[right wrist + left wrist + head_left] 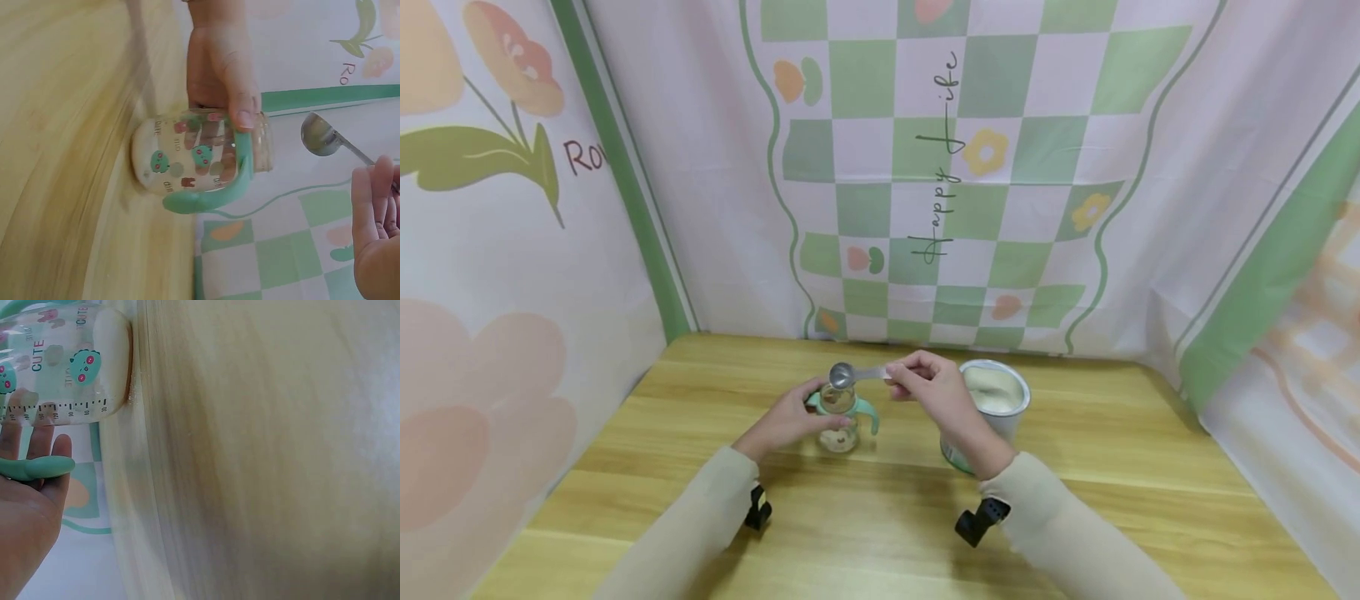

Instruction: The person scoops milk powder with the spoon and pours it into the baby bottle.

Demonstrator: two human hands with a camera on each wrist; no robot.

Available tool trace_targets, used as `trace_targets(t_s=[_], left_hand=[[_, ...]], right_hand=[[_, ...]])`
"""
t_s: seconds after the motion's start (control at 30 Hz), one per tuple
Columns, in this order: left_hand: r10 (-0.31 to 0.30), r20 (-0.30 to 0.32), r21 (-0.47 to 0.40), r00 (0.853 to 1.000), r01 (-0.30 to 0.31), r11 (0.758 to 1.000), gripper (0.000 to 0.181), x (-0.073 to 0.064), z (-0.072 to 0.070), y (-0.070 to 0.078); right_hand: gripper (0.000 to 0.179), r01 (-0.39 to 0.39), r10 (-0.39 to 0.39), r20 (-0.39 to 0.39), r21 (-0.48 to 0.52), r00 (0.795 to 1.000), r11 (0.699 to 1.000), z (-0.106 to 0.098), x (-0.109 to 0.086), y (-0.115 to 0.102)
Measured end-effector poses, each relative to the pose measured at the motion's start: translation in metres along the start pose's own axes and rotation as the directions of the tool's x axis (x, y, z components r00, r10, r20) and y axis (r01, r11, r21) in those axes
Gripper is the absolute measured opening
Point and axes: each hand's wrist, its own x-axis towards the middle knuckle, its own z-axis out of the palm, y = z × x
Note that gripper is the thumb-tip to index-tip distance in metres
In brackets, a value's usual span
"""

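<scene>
A clear baby bottle (838, 439) with mint-green handles stands upright on the table, its lid off. My left hand (784, 423) grips it from the left side, thumb across the front near the green collar. Pale powder lies at the bottom of the bottle (181, 153), and the left wrist view shows printed cartoons and a scale on its wall. A metal measuring spoon (842, 376) is pinched by its handle between the thumb and fingers of my right hand (934, 390). Its bowl hangs just over the bottle's mouth, apart from it in the right wrist view.
An open can (1006, 427) of pale powder (988, 388) stands to the right, partly hidden behind my right forearm. The wooden table (865, 533) ends at a printed curtain (925, 275) at the back, with more printed cloth at both sides.
</scene>
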Motion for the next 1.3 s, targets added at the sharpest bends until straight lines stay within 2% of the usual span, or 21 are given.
trace_targets(t_s=[0.17, 0.43, 0.83, 1.3], left_hand=[[0.01, 0.008, -0.004, 1.0, -0.01, 1.0, 0.076, 0.0, 0.0, 0.0], [0.019, 0.003, 0.002, 1.0, -0.019, 1.0, 0.076, 0.002, -0.002, -0.002], [0.025, -0.015, 0.086, 1.0, -0.024, 0.996, 0.073, 0.001, -0.001, 0.007], [0.034, -0.005, 0.117, 0.999, -0.033, 0.993, 0.077, 0.001, -0.002, 0.013]], right_hand=[[0.024, -0.04, 0.041, -0.003, 0.066, 0.999, 0.997, -0.005, 0.0, -0.007], [0.03, -0.015, 0.015, 0.003, 0.093, 1.0, 0.996, -0.014, -0.003, -0.019], [0.033, 0.031, -0.03, -0.031, 0.032, 0.999, 0.999, -0.038, -0.008, -0.028], [0.03, 0.117, -0.119, -0.064, -0.026, 0.991, 0.993, -0.076, -0.019, -0.037]])
